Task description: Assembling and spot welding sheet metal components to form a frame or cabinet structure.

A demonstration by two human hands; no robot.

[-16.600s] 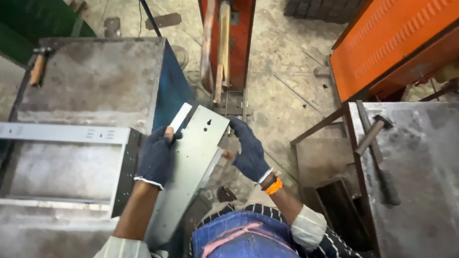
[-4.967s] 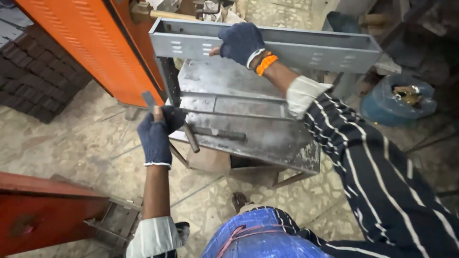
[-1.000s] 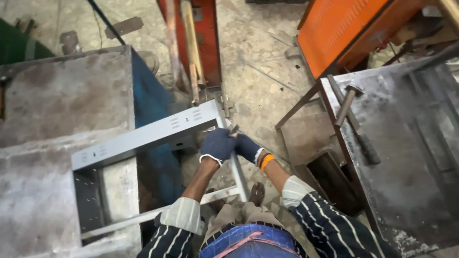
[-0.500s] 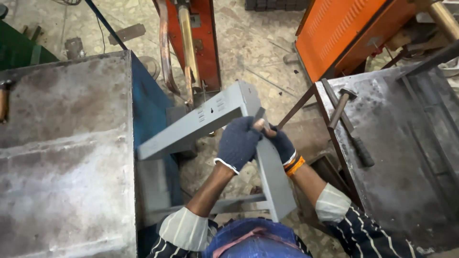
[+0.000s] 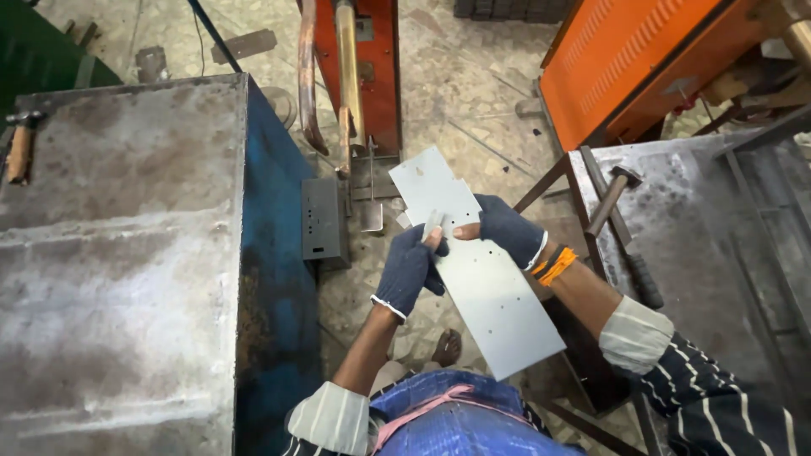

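The left hand (image 5: pixel 411 268), in a dark blue knit glove, closes on the left edge of a pale grey sheet-metal panel (image 5: pixel 481 270), while the right hand (image 5: pixel 509 232), gloved the same way with an orange band at the wrist, grips the panel's opposite edge, a bare fingertip showing at the glove's end. The panel lies flat and slanted between them, its notched end toward 12 o'clock and its square end toward 5 o'clock, held in the air above the concrete floor (image 5: pixel 481 118). At 9 o'clock stands a worn steel counter (image 5: pixel 127 253) with a blue side wall; a wooden-handled tool (image 5: pixel 19 152) rests at its far left corner. At 12 o'clock, an orange-red machine (image 5: pixel 376 67) with copper-coloured arms rises from the floor, a small grey metal box (image 5: pixel 324 221) just beside its base. At 3 o'clock, a second steel counter (image 5: pixel 701 245) carries a hammer (image 5: pixel 612 196). An orange cabinet (image 5: pixel 625 63) stands at 1 o'clock.
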